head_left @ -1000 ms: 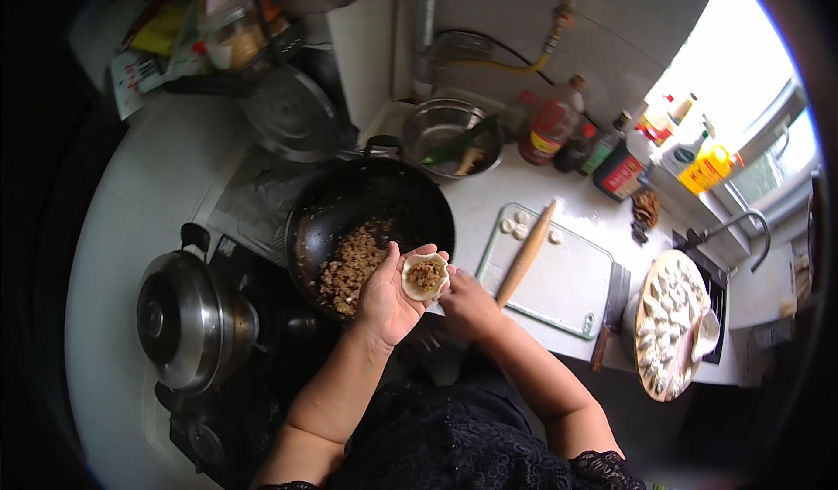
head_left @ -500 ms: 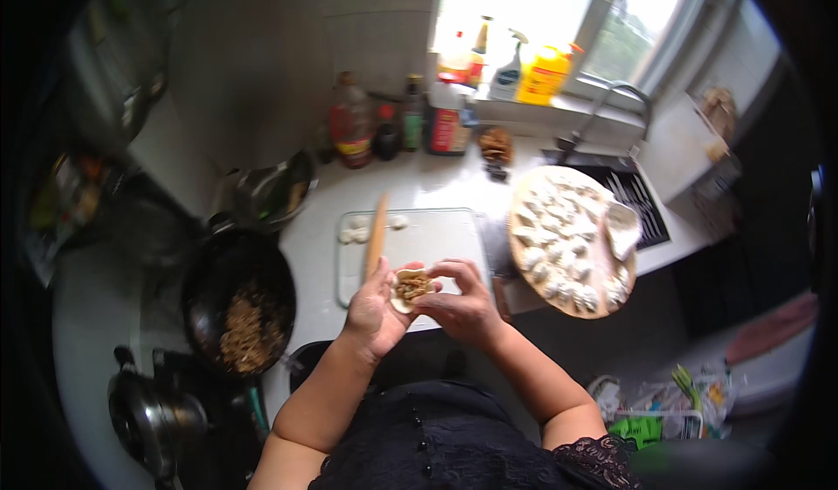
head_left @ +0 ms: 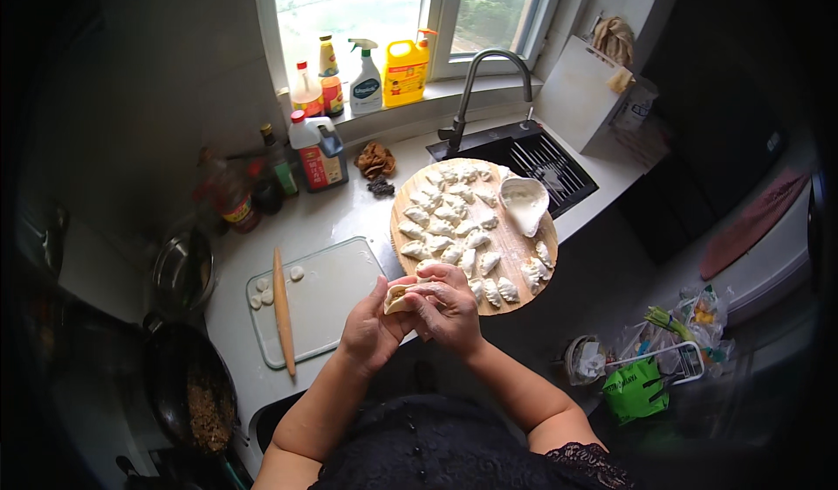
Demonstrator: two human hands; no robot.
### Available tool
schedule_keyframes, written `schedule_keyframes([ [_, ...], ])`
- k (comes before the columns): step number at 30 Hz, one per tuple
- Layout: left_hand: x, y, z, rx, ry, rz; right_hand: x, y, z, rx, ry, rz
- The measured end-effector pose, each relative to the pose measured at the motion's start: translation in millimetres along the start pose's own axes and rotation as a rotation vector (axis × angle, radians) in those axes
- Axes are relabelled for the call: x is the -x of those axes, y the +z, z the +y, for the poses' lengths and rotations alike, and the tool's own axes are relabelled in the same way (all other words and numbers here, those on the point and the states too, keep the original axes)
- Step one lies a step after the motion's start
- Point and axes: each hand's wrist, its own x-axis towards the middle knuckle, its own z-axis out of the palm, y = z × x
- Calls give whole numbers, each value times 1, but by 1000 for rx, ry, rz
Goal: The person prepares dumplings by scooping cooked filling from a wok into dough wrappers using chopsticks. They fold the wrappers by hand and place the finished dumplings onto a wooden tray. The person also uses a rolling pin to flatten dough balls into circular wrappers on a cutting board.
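A dumpling (head_left: 397, 298), its wrapper folded over with a little filling showing, rests in my left hand (head_left: 367, 328), whose fingers curl under it. My right hand (head_left: 449, 308) pinches the wrapper's edge from the other side. Just beyond my hands, a round wooden board (head_left: 521, 250) carries several rows of pleated dumplings and a white bowl (head_left: 525, 202) of flour. To the left lies a glass-like cutting board (head_left: 332, 289) with a wooden rolling pin (head_left: 283, 315) across it and several small dough pieces (head_left: 262, 293).
A black wok (head_left: 161, 372) with cooked filling (head_left: 209, 411) stands at the left, near a metal bowl (head_left: 183, 272). Sauce bottles (head_left: 319, 154) line the wall. A sink (head_left: 550, 171) with a tall faucet (head_left: 476, 80) is behind the round board. Bags (head_left: 635, 391) sit low at right.
My view has swung to the right, so the boards appear farther left. The wrapper, flat with filling exposed before, is now folded over, and my right fingers have closed in on its edge.
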Motion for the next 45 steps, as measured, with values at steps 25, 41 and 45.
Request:
schedule_keyframes([
  [25,-5,-4,15,-580,112,138,19,-3,13,-711,779,-71],
  [41,28,-17,30,-465,155,172,24,27,17,-519,549,-115],
  [45,30,-18,30,-442,171,160,22,26,11,-525,532,-120],
])
